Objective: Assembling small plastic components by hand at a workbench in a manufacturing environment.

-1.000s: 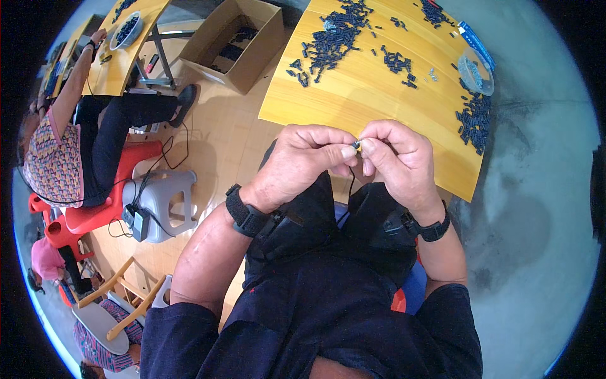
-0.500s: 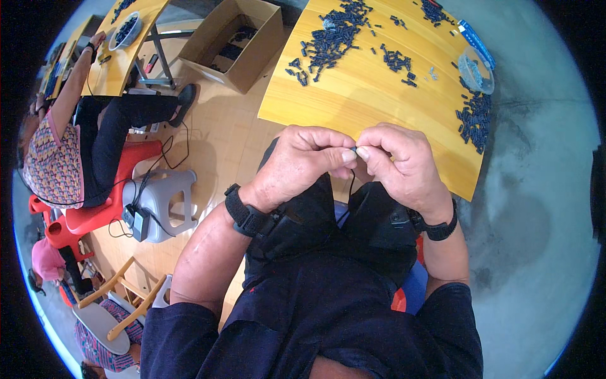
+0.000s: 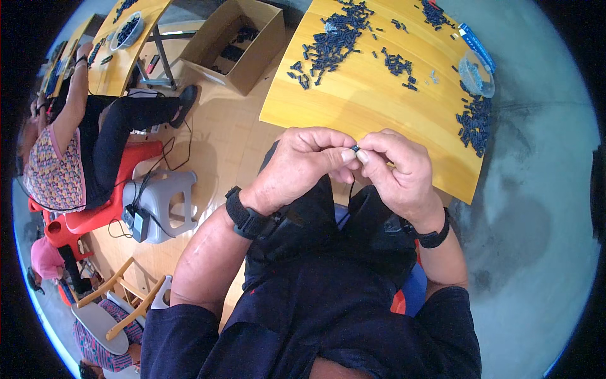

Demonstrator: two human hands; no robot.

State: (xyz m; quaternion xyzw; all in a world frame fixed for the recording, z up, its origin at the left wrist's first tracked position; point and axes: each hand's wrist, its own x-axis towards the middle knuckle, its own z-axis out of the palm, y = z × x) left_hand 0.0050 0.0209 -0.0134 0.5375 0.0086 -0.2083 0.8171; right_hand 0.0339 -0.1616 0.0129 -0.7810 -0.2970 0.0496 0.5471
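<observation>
Pinches a small dark part (image 3: 355,148) between thumb and forefinger of the left hand (image 3: 303,158) in a closed grip, above the lap and by the near edge of a yellow table (image 3: 366,114). Closes thumb and forefinger of the right hand (image 3: 401,164) on the right end of the same part, almost tip to tip with the left. Covers most of the part with the fingers; cannot tell its full shape, nor rule out a second tiny piece in the right grip. Shows a thin black cord (image 3: 351,189) hanging below the fingers; cannot tell of any join to the part. Wears a dark wristband (image 3: 246,215) on the left arm and a second dark band (image 3: 434,237) on the right.

Faces a large heap of dark pieces (image 3: 334,41) at the table's far left, a smaller scatter (image 3: 398,63) in the middle, and a few pale bits (image 3: 433,77) just right of that. Has a long pile (image 3: 473,126) along the right edge, then, farther off, a clear bowl (image 3: 487,88) just beside a blue package (image 3: 476,47). Has a cardboard box (image 3: 264,54) on the floor to the far left, with dark things inside. Sits to the right of a co-worker (image 3: 57,170) in a patterned top, on a red chair (image 3: 95,221) by a second table (image 3: 117,72), and of a grey stool (image 3: 161,196).
</observation>
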